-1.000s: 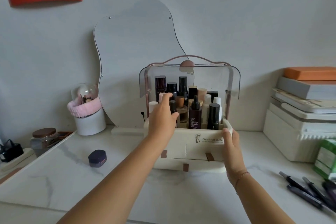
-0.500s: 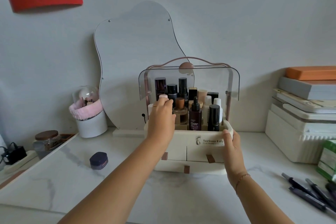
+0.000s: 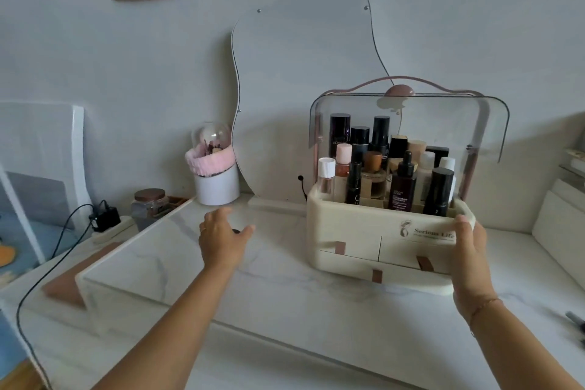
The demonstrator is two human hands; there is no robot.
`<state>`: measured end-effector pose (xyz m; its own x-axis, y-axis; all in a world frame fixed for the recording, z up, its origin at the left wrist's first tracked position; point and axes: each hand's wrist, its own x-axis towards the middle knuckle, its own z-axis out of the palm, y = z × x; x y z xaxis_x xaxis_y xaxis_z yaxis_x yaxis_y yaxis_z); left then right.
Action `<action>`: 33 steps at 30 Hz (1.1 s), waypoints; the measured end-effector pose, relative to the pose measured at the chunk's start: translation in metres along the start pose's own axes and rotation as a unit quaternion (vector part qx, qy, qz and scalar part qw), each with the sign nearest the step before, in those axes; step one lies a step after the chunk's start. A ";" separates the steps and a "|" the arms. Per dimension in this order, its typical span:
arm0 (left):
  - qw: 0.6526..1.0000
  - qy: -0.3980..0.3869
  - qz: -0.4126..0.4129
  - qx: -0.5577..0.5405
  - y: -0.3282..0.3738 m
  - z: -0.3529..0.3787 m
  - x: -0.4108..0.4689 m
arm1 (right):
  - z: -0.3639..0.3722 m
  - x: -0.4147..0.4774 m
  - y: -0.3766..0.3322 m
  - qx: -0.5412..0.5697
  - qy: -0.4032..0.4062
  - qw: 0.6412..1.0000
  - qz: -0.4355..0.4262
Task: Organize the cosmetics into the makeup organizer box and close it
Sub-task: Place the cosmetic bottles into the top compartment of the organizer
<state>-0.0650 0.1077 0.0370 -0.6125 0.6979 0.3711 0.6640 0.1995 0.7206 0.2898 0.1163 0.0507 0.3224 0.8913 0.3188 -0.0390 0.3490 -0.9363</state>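
The cream makeup organizer box [image 3: 354, 225] stands on the marble table, right of centre, with its clear lid [image 3: 493, 130] raised. Several bottles [image 3: 402, 184] stand upright inside it. My right hand [image 3: 470, 250] grips the box's front right corner, thumb on the front rim. My left hand [image 3: 221, 236] is out to the left of the box, low over the tabletop, with its fingers spread and loosely curved. Under its fingers shows only a sliver of a small dark compact [image 3: 235, 230]; whether the hand touches it is unclear.
A wavy mirror [image 3: 300, 73] leans on the wall behind. A white cup with a pink band [image 3: 217, 182] stands at the back left, near a brown-lidded jar [image 3: 148, 206] and a charger with cable [image 3: 104, 218]. White boxes [image 3: 560, 225] and pens [image 3: 576, 323] lie right.
My left hand left the bottles in the box and moved left and down to the dark compact on the table. The view swung left. My right hand kept its hold.
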 end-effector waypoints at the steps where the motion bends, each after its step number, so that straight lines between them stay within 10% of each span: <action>1: 0.998 -0.052 -0.037 0.013 -0.010 0.001 0.005 | 0.001 0.000 -0.001 0.000 -0.002 1.000 -0.001; 12: 0.985 -0.110 -0.022 -0.128 -0.022 0.000 -0.020 | -0.006 -0.018 -0.023 -0.039 0.014 0.999 0.024; 15: 0.951 -0.192 0.043 -0.238 0.006 -0.009 -0.046 | -0.010 -0.053 -0.041 -0.199 0.104 0.966 -0.124; 18: 0.908 -0.278 0.132 -0.286 0.047 -0.024 -0.064 | 0.007 -0.082 -0.071 -0.292 -0.064 0.910 -0.286; 22: 0.863 -0.349 0.214 -0.297 0.099 -0.035 -0.076 | 0.031 -0.068 -0.098 -0.391 -0.281 0.850 -0.215; 33: 0.849 -0.352 0.281 -0.278 0.154 -0.031 -0.062 | 0.042 -0.017 -0.132 -0.371 -0.356 0.832 -0.207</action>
<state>0.0614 0.0736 0.1431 0.2714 0.8522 0.4472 0.3419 -0.5197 0.7829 0.2498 0.0671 0.1755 -0.4895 0.7767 0.3965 0.6167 0.6298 -0.4723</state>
